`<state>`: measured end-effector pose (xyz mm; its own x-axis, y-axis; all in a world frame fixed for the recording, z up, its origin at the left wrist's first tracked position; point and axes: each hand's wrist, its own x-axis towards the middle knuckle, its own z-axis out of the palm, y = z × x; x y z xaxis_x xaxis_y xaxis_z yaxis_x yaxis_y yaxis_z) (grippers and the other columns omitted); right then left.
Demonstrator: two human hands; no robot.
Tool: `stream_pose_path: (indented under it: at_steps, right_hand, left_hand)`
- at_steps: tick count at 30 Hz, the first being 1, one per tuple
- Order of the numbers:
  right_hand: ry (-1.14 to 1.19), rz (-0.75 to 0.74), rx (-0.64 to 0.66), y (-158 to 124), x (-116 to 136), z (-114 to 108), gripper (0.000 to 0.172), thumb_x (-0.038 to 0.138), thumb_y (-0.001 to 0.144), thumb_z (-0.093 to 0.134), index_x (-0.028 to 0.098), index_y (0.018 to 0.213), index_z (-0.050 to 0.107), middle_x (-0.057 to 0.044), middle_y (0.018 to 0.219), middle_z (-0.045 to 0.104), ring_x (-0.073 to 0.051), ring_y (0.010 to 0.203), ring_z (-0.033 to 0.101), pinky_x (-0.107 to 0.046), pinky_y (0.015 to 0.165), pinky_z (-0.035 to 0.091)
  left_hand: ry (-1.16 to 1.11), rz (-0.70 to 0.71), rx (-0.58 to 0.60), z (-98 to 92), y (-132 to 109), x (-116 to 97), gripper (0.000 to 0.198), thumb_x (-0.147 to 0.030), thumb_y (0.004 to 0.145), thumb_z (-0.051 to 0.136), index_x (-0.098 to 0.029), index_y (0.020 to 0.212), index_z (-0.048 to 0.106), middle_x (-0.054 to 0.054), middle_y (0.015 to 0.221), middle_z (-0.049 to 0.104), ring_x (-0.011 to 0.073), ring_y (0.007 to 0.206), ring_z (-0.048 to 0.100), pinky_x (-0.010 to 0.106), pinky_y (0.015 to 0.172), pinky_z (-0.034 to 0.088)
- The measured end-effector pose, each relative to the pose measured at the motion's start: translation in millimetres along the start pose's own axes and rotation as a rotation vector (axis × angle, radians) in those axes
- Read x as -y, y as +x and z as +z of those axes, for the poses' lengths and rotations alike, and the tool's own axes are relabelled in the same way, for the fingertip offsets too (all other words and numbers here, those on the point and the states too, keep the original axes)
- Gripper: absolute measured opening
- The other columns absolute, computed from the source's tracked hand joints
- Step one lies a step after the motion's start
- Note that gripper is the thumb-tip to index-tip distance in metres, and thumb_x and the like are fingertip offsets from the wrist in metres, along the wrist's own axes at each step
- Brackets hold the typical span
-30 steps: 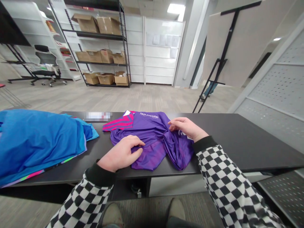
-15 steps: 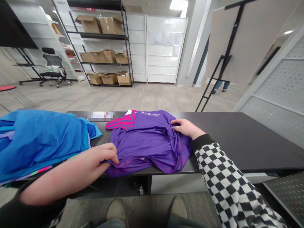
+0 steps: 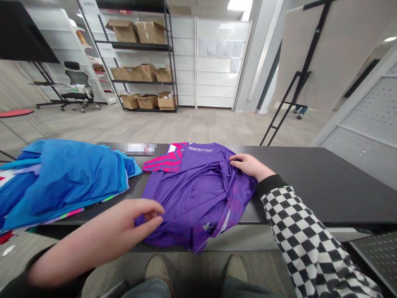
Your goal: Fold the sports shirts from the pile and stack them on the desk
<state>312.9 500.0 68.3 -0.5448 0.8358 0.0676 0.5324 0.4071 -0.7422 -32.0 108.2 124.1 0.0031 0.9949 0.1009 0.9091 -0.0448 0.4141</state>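
A purple T-shirt (image 3: 198, 194) with pink striped sleeve trim and white lettering near the collar lies wrinkled on the black table (image 3: 316, 182). Its lower part hangs over the front edge. My left hand (image 3: 141, 219) is open by the shirt's lower left side, thumb and fingers apart, with no cloth visibly between them. At the upper right of the shirt, my right hand (image 3: 252, 165) has its fingers closed on a fold of the fabric.
Heaped blue shirts (image 3: 80, 174) cover the table's left end. A blurred-out item (image 3: 140, 149) lies at the back edge. Beyond the table stand a shelf rack with cardboard boxes (image 3: 151, 33), an office chair (image 3: 76, 89) and a board on an easel (image 3: 297, 82).
My left hand has let go of the shirt's lower hem, which has dropped further over the front edge. My right hand keeps its place on the shirt. The view has shifted slightly left.
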Motion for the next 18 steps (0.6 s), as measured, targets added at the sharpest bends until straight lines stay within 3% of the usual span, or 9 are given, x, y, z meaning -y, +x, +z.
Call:
stream_pose_path:
  at_steps: [2, 4, 7, 10, 13, 18]
  right_hand:
    - [-0.002, -0.008, 0.002, 0.1, -1.6, -0.4, 0.03, 0.033, 0.096, 0.081, 0.023, 0.123, 0.089, -0.009, 0.138, 0.085, -0.031, 0.134, 0.078, -0.05, 0.133, 0.048]
    - [-0.018, -0.013, 0.006, 0.4, -3.8, -1.2, 0.031, 0.034, 0.096, 0.081, 0.023, 0.124, 0.089, -0.009, 0.139, 0.084, -0.031, 0.135, 0.077, -0.051, 0.134, 0.047]
    - [-0.044, -0.018, 0.016, 1.3, -6.4, -3.5, 0.034, 0.036, 0.096, 0.08, 0.024, 0.127, 0.089, -0.009, 0.141, 0.083, -0.031, 0.136, 0.077, -0.051, 0.135, 0.046]
    - [-0.077, -0.043, 0.051, 3.1, -7.1, -7.6, 0.036, 0.042, 0.096, 0.083, 0.026, 0.127, 0.089, -0.008, 0.143, 0.083, -0.032, 0.138, 0.076, -0.051, 0.136, 0.045]
    - [-0.171, -0.015, 0.038, 6.5, -6.7, -12.5, 0.043, 0.05, 0.092, 0.089, 0.027, 0.129, 0.088, -0.01, 0.143, 0.082, -0.036, 0.138, 0.075, -0.053, 0.134, 0.048]
    - [-0.325, 0.169, -0.109, 11.9, -3.3, -15.5, 0.062, 0.056, 0.092, 0.092, 0.021, 0.141, 0.081, -0.019, 0.148, 0.078, -0.044, 0.139, 0.074, -0.058, 0.126, 0.056]
  left_hand:
    - [0.004, 0.005, -0.067, 14.4, 23.1, 3.1, 0.047, -0.062, 0.108, 0.059, -0.033, 0.132, 0.087, 0.006, 0.136, 0.086, 0.0304, 0.122, 0.081, 0.04, 0.112, 0.063]
    - [0.052, 0.011, -0.084, 31.9, 40.0, 16.3, 0.058, -0.061, 0.11, 0.056, -0.026, 0.15, 0.079, 0.012, 0.16, 0.074, 0.0345, 0.15, 0.068, 0.048, 0.133, 0.049]
    - [0.133, 0.016, -0.046, 50.2, 52.2, 41.7, 0.068, -0.062, 0.111, 0.055, -0.024, 0.165, 0.068, 0.013, 0.178, 0.057, 0.036, 0.169, 0.048, 0.057, 0.143, 0.033]
    - [0.144, -0.007, -0.013, 52.9, 58.2, 59.6, 0.074, -0.067, 0.111, 0.053, -0.024, 0.17, 0.063, 0.012, 0.182, 0.051, 0.0343, 0.173, 0.043, 0.059, 0.144, 0.029]
    - [0.108, -0.022, -0.043, 49.2, 64.8, 69.3, 0.073, -0.068, 0.109, 0.053, -0.023, 0.166, 0.067, 0.012, 0.178, 0.057, 0.0339, 0.171, 0.046, 0.059, 0.144, 0.029]
    - [0.101, -0.068, -0.216, 44.5, 65.2, 69.9, 0.048, -0.047, 0.109, 0.051, -0.022, 0.132, 0.085, 0.013, 0.15, 0.08, 0.035, 0.15, 0.069, 0.062, 0.142, 0.034]
